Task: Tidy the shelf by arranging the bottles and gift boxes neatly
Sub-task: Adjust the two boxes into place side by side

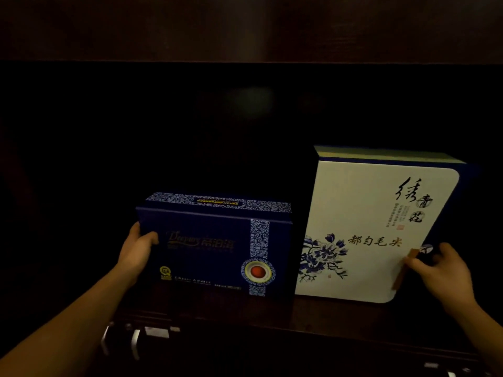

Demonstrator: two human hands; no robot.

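Observation:
A dark blue gift box with a patterned band and a red-centred medallion stands upright on the dark wooden shelf. My left hand grips its left edge, thumb on the front face. To its right stands a taller white gift box with blue flowers and black calligraphy, tilted slightly, its top leaning to the right. My right hand holds its lower right edge beside a brown tag. A narrow gap separates the two boxes. No bottles are visible.
The shelf recess behind the boxes is very dark and nothing in it can be made out. A wooden board runs across above. Pale metal handles show below the shelf front.

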